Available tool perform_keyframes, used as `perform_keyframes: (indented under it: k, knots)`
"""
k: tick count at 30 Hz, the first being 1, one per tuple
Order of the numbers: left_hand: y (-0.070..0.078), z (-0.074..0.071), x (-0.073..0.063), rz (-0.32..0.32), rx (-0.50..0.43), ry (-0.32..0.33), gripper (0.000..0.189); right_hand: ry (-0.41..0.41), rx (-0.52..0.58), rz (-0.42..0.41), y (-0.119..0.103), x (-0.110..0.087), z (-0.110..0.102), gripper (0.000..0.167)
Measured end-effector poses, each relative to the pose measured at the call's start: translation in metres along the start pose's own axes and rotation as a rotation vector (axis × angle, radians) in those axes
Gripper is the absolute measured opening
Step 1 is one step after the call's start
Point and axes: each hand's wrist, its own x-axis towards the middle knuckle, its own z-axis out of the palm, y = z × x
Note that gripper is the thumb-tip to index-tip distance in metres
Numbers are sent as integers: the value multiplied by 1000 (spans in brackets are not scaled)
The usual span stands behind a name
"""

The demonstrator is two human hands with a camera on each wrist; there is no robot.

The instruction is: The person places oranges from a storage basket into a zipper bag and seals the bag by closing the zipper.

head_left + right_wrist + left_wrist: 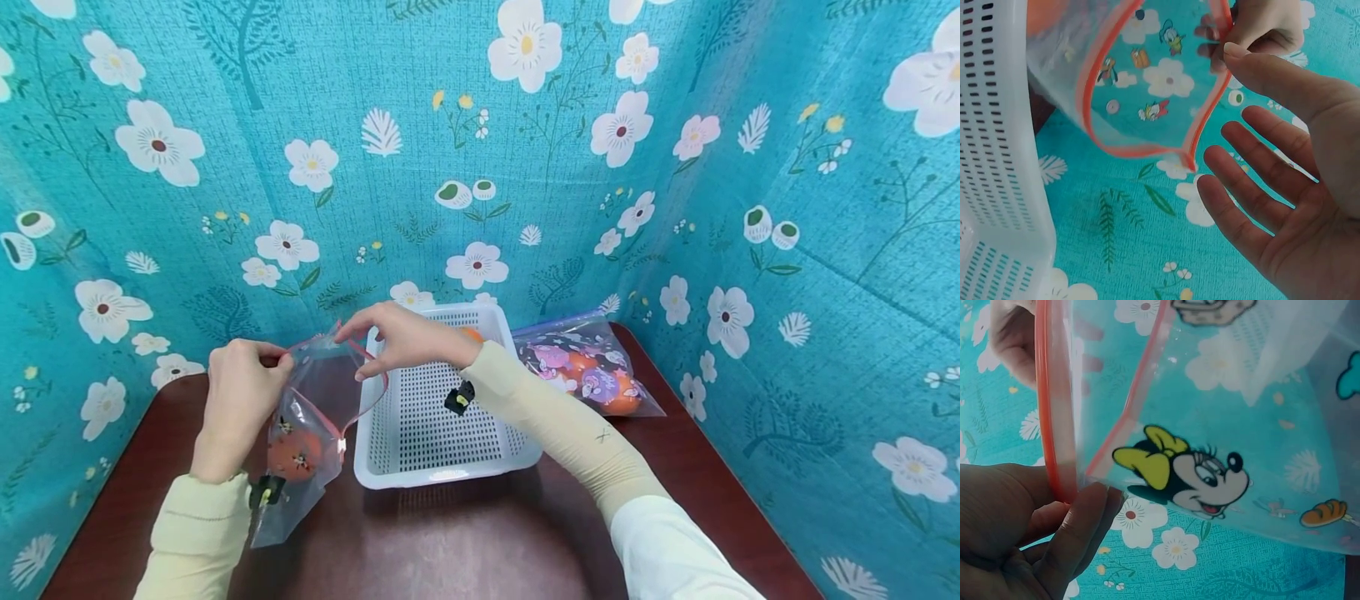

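My left hand (pixel 243 387) pinches the top edge of a clear zip bag (pixel 1260 487) printed with cartoon figures. The bag has a red zip strip with a white slider (pixel 342 446), and its mouth gapes. An orange-red round thing (pixel 292 456) lies low inside it; its kind is blurred by the plastic. At the other side of the mouth is my right hand (pixel 405 335), fingers spread and palm bare in the right wrist view. Its thumb (pixel 1238 51) is close to the red strip; whether it touches I cannot tell.
A white perforated basket (pixel 450 475) stands beside the bag, with an orange thing (pixel 472 334) partly hidden behind my right wrist. Further right lies another zip bag (pixel 592 367) holding several orange-red round things. A flowered turquoise cloth (pixel 375 217) rises behind the dark table (pixel 420 550).
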Motion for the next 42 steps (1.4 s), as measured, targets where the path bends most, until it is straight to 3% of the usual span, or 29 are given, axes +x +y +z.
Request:
perform_keyframes:
  k: [7, 13, 21, 27, 34, 42]
  knots:
    - [-2, 1, 0, 1, 5, 22, 10, 21, 22, 55, 14, -6, -3, 50]
    - [-1, 1, 0, 7, 3, 33, 12, 59, 34, 38, 28, -12, -6, 47]
    - [-2, 0, 2, 16, -1, 23, 11, 106, 89, 81, 52, -16, -9, 33]
    - [-1, 1, 3, 18, 0, 25, 12, 68, 44, 147, 81, -18, -8, 35]
    - [1, 1, 1, 3, -5, 26, 12, -43, -11, 352, 115, -27, 2, 39]
    - [-2, 1, 0, -22, -13, 38, 13, -85, -15, 568, 144, -30, 17, 48]
